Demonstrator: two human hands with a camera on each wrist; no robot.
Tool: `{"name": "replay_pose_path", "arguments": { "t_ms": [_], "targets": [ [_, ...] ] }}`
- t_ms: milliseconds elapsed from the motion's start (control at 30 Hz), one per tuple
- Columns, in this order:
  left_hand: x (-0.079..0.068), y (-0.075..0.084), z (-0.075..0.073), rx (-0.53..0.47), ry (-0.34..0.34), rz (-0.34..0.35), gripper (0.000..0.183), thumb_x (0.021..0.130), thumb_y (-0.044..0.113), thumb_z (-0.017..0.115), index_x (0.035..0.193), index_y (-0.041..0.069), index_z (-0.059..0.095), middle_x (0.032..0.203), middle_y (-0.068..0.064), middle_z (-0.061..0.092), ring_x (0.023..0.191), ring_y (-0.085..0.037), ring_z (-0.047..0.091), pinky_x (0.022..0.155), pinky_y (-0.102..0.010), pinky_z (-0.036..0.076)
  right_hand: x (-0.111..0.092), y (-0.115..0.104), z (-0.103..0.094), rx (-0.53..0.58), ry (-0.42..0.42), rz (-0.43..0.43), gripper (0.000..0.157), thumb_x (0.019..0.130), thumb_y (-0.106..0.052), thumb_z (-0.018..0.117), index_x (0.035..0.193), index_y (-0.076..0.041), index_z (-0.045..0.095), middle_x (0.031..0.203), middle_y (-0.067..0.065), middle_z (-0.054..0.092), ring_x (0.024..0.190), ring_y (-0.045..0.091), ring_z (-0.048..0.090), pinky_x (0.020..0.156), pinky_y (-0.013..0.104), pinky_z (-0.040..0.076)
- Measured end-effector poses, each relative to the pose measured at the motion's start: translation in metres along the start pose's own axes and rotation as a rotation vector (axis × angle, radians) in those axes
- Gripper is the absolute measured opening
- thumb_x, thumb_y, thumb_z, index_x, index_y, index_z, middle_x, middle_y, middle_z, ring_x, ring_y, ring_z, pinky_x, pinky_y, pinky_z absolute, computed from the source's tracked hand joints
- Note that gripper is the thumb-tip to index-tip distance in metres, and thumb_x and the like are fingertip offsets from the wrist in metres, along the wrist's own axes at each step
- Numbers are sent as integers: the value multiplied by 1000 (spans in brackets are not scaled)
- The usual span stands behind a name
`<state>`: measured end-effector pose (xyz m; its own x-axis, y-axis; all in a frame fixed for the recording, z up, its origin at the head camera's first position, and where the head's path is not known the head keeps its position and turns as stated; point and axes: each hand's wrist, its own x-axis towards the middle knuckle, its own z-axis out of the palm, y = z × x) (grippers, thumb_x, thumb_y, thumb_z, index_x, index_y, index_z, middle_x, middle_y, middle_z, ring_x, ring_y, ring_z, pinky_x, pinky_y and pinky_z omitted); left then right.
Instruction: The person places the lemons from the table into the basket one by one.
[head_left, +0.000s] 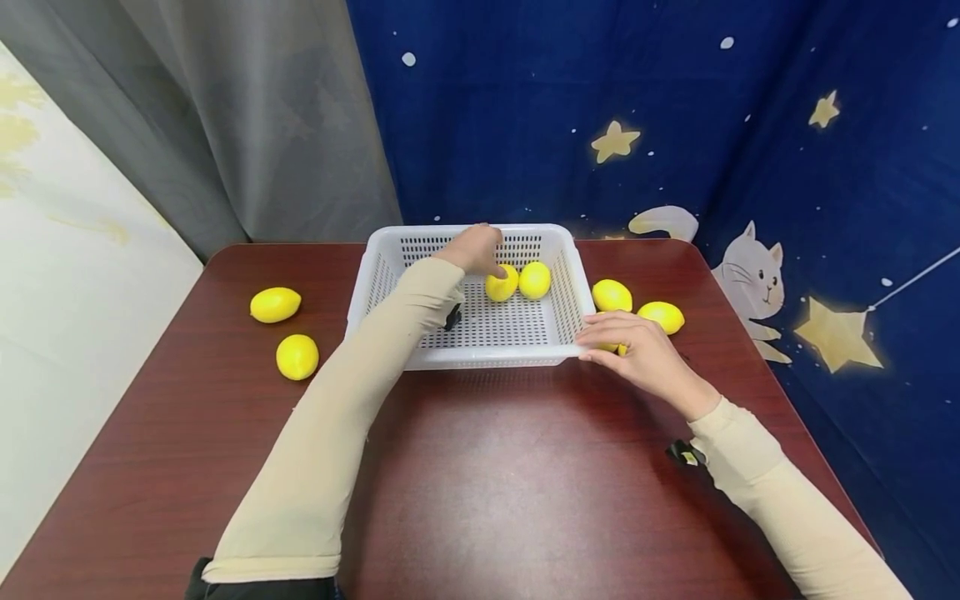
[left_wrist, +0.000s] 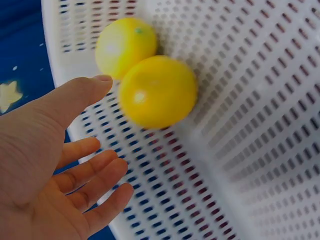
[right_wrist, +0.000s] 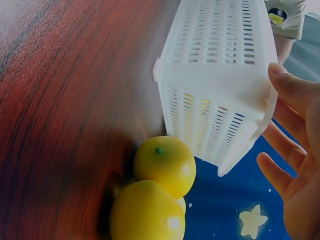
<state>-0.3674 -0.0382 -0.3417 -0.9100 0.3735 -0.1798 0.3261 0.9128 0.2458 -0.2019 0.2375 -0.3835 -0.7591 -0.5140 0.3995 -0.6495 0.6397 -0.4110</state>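
Observation:
A white perforated plastic basket (head_left: pixel 487 358) sits toward the back of the table with two yellow lemons (head_left: pixel 535 282) side by side in it. My left hand (head_left: pixel 472 248) reaches over the basket's back part, fingers loosely spread. In the left wrist view its thumb tip comes close to the lemons (left_wrist: pixel 159 92), and nothing lies in its palm. At the front right corner, my right hand (head_left: pixel 637 346) pinches the basket rim, thumb on one side and fingers on the other, as the right wrist view shows at the basket (right_wrist: pixel 217 82).
Several lemons (head_left: pixel 612 296) lie just right of the basket, partly hidden by the right hand. Two more, one lemon (head_left: pixel 275 305) behind another (head_left: pixel 297 357), rest on the table's left side. Curtains (head_left: pixel 525 108) hang behind the brown table (head_left: pixel 480 483).

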Motion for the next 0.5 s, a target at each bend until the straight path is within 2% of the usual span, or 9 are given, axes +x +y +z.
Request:
{"name": "replay_pose_path", "arguments": {
  "t_ms": [167, 300, 500],
  "targets": [
    [-5, -6, -18, -26, 61, -14, 69, 85, 35, 77, 141, 6, 50, 145, -12, 51, 133, -26, 49, 113, -39, 42, 0, 0, 0, -2, -4, 9, 36, 74, -23, 86, 108, -18, 78, 108, -3, 77, 117, 21, 66, 101, 46, 50],
    [-9, -13, -26, -68, 86, -26, 70, 85, 36, 77, 142, 6, 50, 145, -12, 53, 129, -26, 52, 111, -40, 44, 0, -1, 0, 2, -2, 15, 36, 74, -23, 86, 108, -19, 78, 108, -3, 77, 117, 20, 66, 102, 46, 50],
    [-24, -23, -40, -128, 130, -1, 68, 86, 32, 76, 142, 5, 50, 141, -15, 56, 126, -27, 56, 106, -40, 49, 0, -2, 2, 0, 1, 11, 36, 73, -23, 87, 108, -17, 78, 108, -2, 77, 116, 20, 66, 101, 46, 50]
  ]
}}
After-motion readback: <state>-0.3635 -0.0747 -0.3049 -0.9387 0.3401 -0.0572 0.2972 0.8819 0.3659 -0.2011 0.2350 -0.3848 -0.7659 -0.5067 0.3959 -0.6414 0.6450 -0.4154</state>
